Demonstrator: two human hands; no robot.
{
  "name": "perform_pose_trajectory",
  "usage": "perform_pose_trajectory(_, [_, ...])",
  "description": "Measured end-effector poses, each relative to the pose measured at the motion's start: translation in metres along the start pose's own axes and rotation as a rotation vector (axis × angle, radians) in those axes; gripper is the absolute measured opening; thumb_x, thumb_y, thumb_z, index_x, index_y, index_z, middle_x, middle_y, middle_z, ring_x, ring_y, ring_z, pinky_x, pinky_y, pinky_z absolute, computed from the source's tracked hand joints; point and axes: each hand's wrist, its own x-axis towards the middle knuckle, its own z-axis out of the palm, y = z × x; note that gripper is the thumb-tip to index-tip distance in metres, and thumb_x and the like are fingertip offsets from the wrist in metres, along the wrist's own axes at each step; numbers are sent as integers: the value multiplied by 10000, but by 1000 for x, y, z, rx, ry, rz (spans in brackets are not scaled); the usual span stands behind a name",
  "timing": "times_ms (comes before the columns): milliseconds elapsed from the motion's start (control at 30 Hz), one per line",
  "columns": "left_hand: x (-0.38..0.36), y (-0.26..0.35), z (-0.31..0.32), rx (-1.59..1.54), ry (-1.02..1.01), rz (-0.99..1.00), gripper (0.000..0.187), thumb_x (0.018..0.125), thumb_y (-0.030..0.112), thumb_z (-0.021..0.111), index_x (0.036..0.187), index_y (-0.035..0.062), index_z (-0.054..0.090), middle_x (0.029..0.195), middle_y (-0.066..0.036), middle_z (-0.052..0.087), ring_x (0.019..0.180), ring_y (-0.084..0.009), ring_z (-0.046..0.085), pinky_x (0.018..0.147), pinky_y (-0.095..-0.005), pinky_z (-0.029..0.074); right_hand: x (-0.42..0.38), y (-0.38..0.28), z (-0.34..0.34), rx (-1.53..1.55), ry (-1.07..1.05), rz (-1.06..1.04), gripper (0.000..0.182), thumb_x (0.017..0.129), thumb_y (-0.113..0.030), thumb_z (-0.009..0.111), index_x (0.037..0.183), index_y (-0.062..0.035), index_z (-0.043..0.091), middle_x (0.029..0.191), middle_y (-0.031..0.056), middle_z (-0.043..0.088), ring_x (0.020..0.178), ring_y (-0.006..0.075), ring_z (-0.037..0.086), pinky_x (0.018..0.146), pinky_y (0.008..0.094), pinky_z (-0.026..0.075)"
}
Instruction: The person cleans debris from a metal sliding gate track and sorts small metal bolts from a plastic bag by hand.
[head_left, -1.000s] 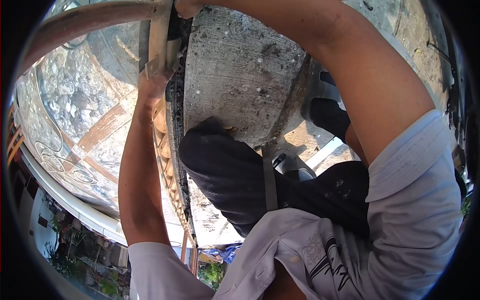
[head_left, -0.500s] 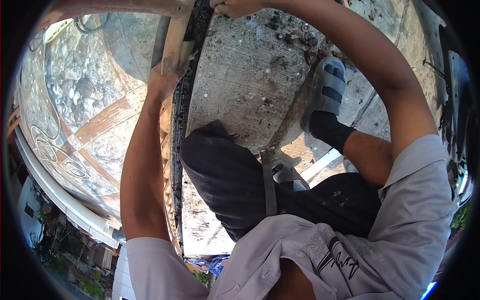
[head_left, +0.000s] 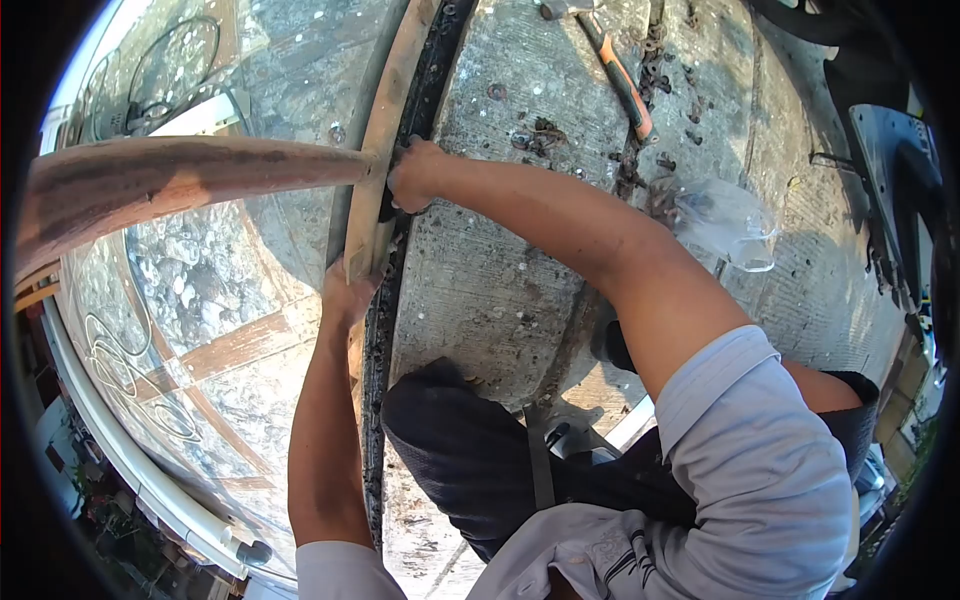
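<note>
A long tan beam point(head_left: 385, 125) runs along the edge of the concrete slab, with a brown round post point(head_left: 190, 180) meeting it from the left. My left hand point(head_left: 350, 292) is closed around the beam's near part, its fingers partly hidden beneath. Farther up, my right hand point(head_left: 415, 177) is closed at the beam's right side, close to where the post meets it. What the right fingers hold is hidden; a small dark piece shows just below them.
On the slab point(head_left: 500, 250) lie a hammer point(head_left: 620, 85) with an orange and black handle, scattered rusty bolts point(head_left: 655, 70) and a clear plastic bag point(head_left: 730, 220). A dark gap follows the beam. Left of it is a stained surface with a loose cable point(head_left: 130, 390).
My right hand has come down and toward me to the beam beside the post. My left hand stays on the beam. The view has shifted, bringing the hammer and bag into sight.
</note>
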Motion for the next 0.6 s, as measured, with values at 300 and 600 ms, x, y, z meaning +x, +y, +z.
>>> perform_pose_trajectory(300, [-8,24,-4,87,2,-57,366,780,64,661,1143,24,638,1034,-118,698,949,-212,647,852,-326,488,-129,43,-40,588,116,61,348,865,-301,633,798,28,724,960,178,662,983,353,604,856,444,488])
perform_pose_trajectory(600, [-4,10,-4,84,30,-38,427,757,168,739,1140,4,644,1009,-147,700,918,-230,651,840,-336,487,-136,72,-26,248,278,143,299,906,-269,618,1111,-62,683,1201,183,624,1123,338,588,983,433,463])
